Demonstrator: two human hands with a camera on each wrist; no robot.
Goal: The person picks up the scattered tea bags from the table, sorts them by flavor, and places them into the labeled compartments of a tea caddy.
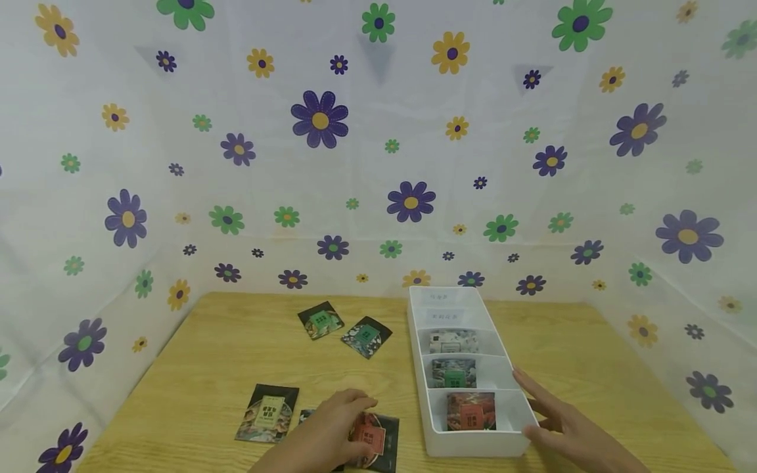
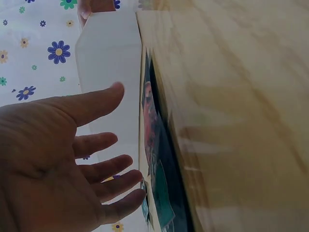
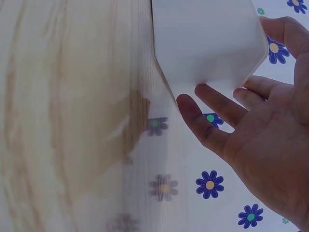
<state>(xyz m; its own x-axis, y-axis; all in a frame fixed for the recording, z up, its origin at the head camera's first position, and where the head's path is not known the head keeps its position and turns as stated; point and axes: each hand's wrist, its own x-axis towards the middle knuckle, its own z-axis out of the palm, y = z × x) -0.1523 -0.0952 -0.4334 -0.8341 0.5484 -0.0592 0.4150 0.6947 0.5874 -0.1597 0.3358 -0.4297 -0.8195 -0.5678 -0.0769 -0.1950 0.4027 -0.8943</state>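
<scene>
My left hand (image 1: 325,433) is over a dark packet with a red label (image 1: 371,437), its fingers loosely bent. In the left wrist view that hand (image 2: 58,154) has spread fingers with nothing in them, beside the packets. Another dark packet (image 1: 305,414) is mostly hidden behind the hand. My right hand (image 1: 562,424) touches the right side of a white divided box (image 1: 476,445), thumb at the near corner. The right wrist view shows its fingertips against the box wall (image 3: 207,43). Inside stand a red-label packet (image 1: 471,412), a green-label packet (image 1: 454,374) and a pale packet (image 1: 453,341), in separate compartments.
A packet with a yellow-green label (image 1: 269,414) lies left of my left hand. Two green-label packets, one (image 1: 321,320) and another (image 1: 367,337), lie farther back on the wooden table (image 1: 207,368). A flowered white curtain (image 1: 367,171) surrounds the table's back and sides.
</scene>
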